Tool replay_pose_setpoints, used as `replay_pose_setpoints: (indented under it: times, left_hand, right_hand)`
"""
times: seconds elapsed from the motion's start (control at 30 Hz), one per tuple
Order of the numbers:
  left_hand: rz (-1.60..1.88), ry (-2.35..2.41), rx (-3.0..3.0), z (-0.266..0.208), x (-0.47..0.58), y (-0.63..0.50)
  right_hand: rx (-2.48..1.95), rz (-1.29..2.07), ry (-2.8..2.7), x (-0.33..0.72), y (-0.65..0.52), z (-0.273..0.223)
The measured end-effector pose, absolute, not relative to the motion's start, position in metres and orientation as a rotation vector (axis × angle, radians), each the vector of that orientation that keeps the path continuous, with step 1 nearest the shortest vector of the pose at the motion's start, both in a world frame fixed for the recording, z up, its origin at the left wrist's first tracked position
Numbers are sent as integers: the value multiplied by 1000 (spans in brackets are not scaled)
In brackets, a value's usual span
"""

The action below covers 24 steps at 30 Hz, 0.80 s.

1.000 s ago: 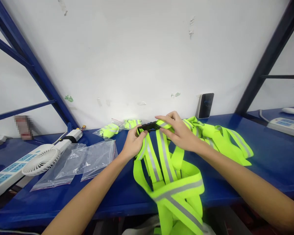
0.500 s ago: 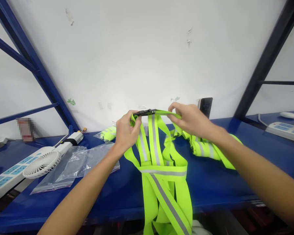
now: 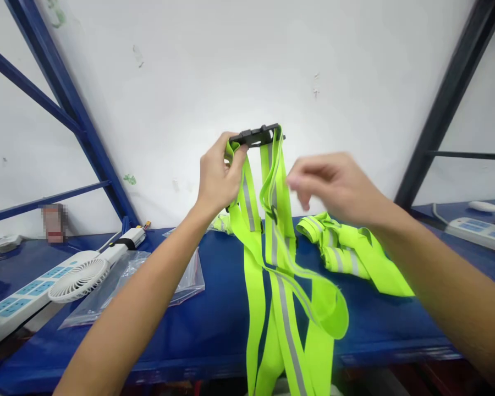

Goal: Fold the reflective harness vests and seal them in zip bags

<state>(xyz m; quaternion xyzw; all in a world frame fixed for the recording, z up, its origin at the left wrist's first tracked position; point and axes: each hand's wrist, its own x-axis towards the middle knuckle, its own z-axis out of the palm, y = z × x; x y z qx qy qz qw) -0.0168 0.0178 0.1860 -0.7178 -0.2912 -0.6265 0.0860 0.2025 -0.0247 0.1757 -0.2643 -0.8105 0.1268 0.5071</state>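
My left hand (image 3: 223,173) pinches a black plastic buckle (image 3: 256,135) at its left end, holding it up in front of the wall. From the buckle hang the neon yellow-green straps of a reflective vest (image 3: 284,297), with grey stripes along them. The straps drop past the table's front edge, and one loop bulges out to the right. My right hand (image 3: 325,184) is just right of the straps, apart from them, its fingers curled and blurred; I cannot tell whether anything is in them.
More yellow-green reflective straps (image 3: 346,247) lie bundled on the blue table (image 3: 214,324). Clear plastic bags (image 3: 190,280), a small white fan (image 3: 80,279) and a power strip (image 3: 28,289) lie to the left. Another power strip (image 3: 478,231) is at far right. Blue posts (image 3: 86,132) frame the wall.
My left hand has raised the buckle and vest. My right hand has let go of the strap by the buckle and moved slightly right. The band around the straps has dropped into a loose loop.
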Motion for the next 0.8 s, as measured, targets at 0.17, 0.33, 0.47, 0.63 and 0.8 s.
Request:
replay_pose_setpoints:
  times: [0.17, 0.33, 0.47, 0.63, 0.8]
  left_hand:
    - [-1981, -923, -2221, 156, -19, 20]
    - [-2109, -946, -2308, 124, -15, 18]
    - [-2152, -977, -2341, 100, -14, 17]
    - [-1948, -971, -2175, 68, -14, 23]
    - [-1975, -1044, -2266, 42, -10, 25]
  right_hand:
    - [-616, 556, -1739, 217, 23, 155]
    - [-521, 898, -1959, 192, 32, 125]
    - [-553, 771, -1896, 171, 37, 108]
    - [-608, 661, -1704, 149, 44, 84]
    - [-588, 840, -1435, 136, 44, 49]
